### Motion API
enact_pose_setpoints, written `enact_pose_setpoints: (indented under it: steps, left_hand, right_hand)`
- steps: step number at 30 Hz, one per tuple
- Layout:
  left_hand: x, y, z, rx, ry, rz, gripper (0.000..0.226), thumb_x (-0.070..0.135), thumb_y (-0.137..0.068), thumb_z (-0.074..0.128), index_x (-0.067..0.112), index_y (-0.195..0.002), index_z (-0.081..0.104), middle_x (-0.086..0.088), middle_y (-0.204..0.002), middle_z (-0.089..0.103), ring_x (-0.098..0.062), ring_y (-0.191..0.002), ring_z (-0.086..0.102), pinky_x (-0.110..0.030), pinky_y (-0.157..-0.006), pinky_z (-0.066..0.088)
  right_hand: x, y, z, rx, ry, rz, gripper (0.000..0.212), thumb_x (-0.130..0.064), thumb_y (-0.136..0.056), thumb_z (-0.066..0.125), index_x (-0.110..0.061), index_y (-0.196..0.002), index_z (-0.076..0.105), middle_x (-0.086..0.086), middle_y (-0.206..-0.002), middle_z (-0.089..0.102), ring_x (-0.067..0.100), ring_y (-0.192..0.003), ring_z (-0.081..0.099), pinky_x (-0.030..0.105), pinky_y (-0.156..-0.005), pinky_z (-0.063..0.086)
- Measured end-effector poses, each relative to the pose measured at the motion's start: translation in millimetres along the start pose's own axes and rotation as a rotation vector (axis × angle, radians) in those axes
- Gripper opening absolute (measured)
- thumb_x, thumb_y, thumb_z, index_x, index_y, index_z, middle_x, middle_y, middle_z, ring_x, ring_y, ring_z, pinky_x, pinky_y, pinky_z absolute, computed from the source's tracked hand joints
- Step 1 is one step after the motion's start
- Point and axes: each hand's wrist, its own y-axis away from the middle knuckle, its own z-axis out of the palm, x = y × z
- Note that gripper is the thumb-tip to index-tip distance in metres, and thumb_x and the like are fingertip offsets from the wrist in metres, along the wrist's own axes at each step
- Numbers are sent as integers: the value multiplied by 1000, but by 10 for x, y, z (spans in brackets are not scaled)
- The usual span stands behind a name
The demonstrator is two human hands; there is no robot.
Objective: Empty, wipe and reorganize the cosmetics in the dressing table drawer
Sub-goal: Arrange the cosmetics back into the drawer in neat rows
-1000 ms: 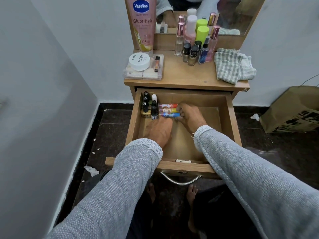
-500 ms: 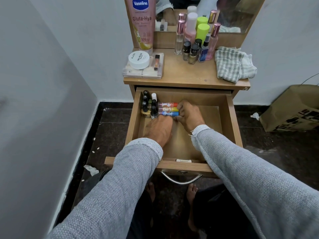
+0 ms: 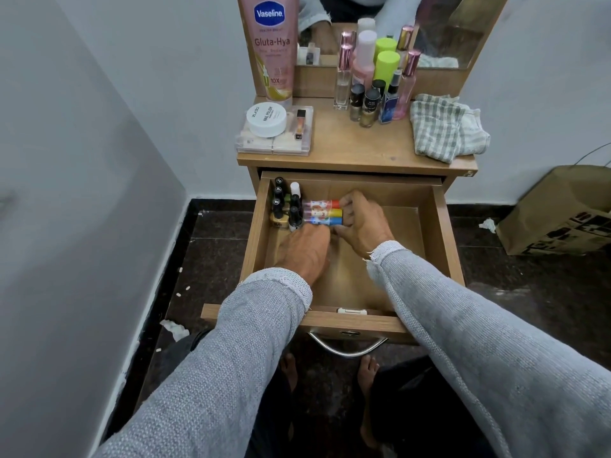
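Observation:
The wooden drawer (image 3: 443, 226) stands pulled out. Several dark nail polish bottles (image 3: 281, 206) stand in its back left corner. Beside them lie three small tubes (image 3: 320, 212) with red, yellow and blue ends, side by side. My right hand (image 3: 362, 223) curls its fingers against the tubes' right ends. My left hand (image 3: 305, 247) lies palm down on the drawer floor, fingertips touching the front tube and a bottle. On the tabletop stand perfume and polish bottles (image 3: 373, 81), a Vaseline tube (image 3: 272, 47) and a white jar (image 3: 266, 119) on a clear case.
A checked cloth (image 3: 443, 127) lies crumpled on the tabletop's right side. A mirror (image 3: 429, 28) rises behind the bottles. A brown paper bag (image 3: 558, 209) sits on the dark floor at the right. A grey wall closes in on the left. My bare feet show under the drawer handle (image 3: 347, 348).
Both hands stayed at the three tubes. My right hand's fingers shifted slightly along their right ends, pressing them towards the bottles. The view dipped a little.

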Motion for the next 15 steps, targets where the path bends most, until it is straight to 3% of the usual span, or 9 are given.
enact_pose_setpoints:
  steps: [4, 7, 11, 15]
  left_hand:
    - [2, -1, -20, 48, 3, 2, 27, 5, -96, 47, 11, -121, 55, -12, -112, 65, -32, -103, 64, -35, -77, 46]
    - [-22, -9, -6, 45, -37, -1, 36, 6, -95, 44, 14, -129, 53, -15, -122, 62, -35, -110, 62, -40, -87, 49]
    - [-59, -28, 24, 35, -106, 69, 40, 4, -95, 47, 15, -133, 53, -15, -124, 61, -34, -110, 62, -40, -88, 50]
    - [-60, -49, 38, 15, -161, 71, 32, 9, -99, 46, 9, -131, 52, -15, -124, 61, -33, -110, 62, -39, -88, 50]
  right_hand:
    - [-254, 85, -156, 187, 146, -279, 13, -26, -83, 67, -20, -89, 56, -4, -88, 55, 17, -74, 56, 40, -73, 52]
    - [-583, -6, -282, 295, 56, -389, 12, -28, -89, 61, -17, -86, 57, -4, -79, 57, 15, -67, 54, 33, -66, 52]
    - [-1036, -374, -451, 316, 5, -314, 18, -37, -90, 60, -20, -85, 55, -6, -74, 57, 12, -70, 55, 23, -63, 46]
    - [-1213, -732, -467, 223, 161, -203, 29, -44, -90, 56, -18, -76, 57, 3, -72, 60, 15, -68, 51, 34, -68, 50]
